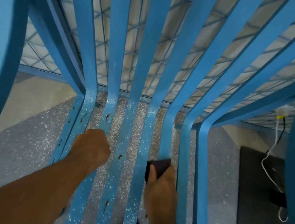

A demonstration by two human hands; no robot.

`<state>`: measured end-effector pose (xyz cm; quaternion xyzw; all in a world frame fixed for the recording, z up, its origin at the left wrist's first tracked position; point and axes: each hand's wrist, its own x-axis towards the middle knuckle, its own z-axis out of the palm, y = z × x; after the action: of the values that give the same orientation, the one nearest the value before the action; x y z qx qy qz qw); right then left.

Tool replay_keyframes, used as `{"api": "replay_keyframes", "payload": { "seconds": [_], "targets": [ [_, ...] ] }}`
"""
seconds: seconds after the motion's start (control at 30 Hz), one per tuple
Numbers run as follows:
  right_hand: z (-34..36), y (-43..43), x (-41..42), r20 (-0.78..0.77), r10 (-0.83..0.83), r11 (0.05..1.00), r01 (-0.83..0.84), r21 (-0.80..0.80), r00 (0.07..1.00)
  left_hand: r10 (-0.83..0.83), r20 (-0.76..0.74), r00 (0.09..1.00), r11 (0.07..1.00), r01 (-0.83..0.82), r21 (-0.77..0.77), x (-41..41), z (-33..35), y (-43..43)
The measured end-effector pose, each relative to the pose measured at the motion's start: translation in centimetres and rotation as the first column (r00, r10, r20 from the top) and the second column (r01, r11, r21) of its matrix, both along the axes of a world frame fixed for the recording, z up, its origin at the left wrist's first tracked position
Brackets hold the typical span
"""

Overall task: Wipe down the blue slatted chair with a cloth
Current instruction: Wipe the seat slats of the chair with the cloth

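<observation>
Looking down through the head camera, the blue slatted chair fills nearly the whole frame. Its back slats fan out toward the top edge, and its seat slats run down the centre to the bottom edge.

Findings, head view:

- The left hand sits at centre left on the seat. Its fingers are curled into a fist over the second and third slats from the left. Whether they hook around a slat cannot be told.
- The right hand is at lower centre right, somewhat blurred. Its fingers are closed around a dark cloth, with the thumb lying across it. The cloth's free end is against a seat slat just right of centre.
- Small brown marks dot the left and centre seat slats, above and below the left fist.
- Fine white specks are scattered over the seat slats, thickest near the bend where the seat meets the back.
- A speckled grey floor shows between the slats and at lower left.
- A blue wire mesh stands behind the chair back, visible through the gaps across the upper frame.
- A black mat lies on the floor at the right edge, seen through the chair's side frame. A white cable drops from upper right and loops across the mat.
</observation>
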<state>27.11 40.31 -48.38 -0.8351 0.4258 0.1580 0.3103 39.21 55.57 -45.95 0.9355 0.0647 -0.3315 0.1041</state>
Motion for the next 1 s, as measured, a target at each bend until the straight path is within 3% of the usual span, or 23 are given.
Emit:
{"api": "replay_keyframes", "payload": {
  "seconds": [0.13, 0.3, 0.37, 0.43, 0.53, 0.6, 0.8, 1.0],
  "targets": [
    [0.5, -0.3, 0.4, -0.067, 0.04, 0.998, -0.037, 0.042, 0.997, 0.004, -0.006, 1.0, 1.0, -0.004, -0.003, 0.0, -0.1, 0.0],
    [0.4, -3.2, 10.1, -0.256, 0.035, 0.996, -0.013, 0.087, 0.966, -0.033, -0.012, 0.999, 0.999, 0.033, 0.028, 0.1, -0.3, 0.0],
    [-0.6, -4.5, 12.9, -0.231, 0.105, 0.992, -0.087, 0.086, 0.967, -0.037, -0.013, 0.999, 0.999, 0.037, 0.029, 0.1, -0.5, 0.0],
    [-1.7, -4.5, 14.3, -0.199, 0.069, 0.996, -0.056, 0.071, 0.978, -0.028, -0.016, 0.999, 0.999, 0.028, 0.03, 0.2, -0.5, 0.0],
    [-2.0, -3.2, 11.1, 0.027, -0.041, 0.999, 0.04, 0.034, 0.999, -0.01, -0.015, 1.0, 1.0, 0.01, 0.018, 0.0, -0.4, -0.1],
    [-1.9, -2.2, 7.6, 0.144, 0.01, 0.999, -0.002, -0.055, 0.989, -0.001, -0.011, 1.0, 1.0, 0.001, 0.016, 0.1, -0.3, -0.2],
    [-0.6, -0.4, -0.2, 0.047, 0.076, 0.996, -0.074, -0.042, 0.996, 0.001, -0.014, 1.0, 1.0, -0.001, 0.003, 0.2, -0.4, 0.0],
    [-0.9, -1.8, 4.6, 0.07, -0.015, 0.999, 0.012, 0.046, 0.997, -0.009, 0.011, 1.0, 1.0, 0.009, 0.021, 0.1, -1.0, 0.2]
  ]
}}
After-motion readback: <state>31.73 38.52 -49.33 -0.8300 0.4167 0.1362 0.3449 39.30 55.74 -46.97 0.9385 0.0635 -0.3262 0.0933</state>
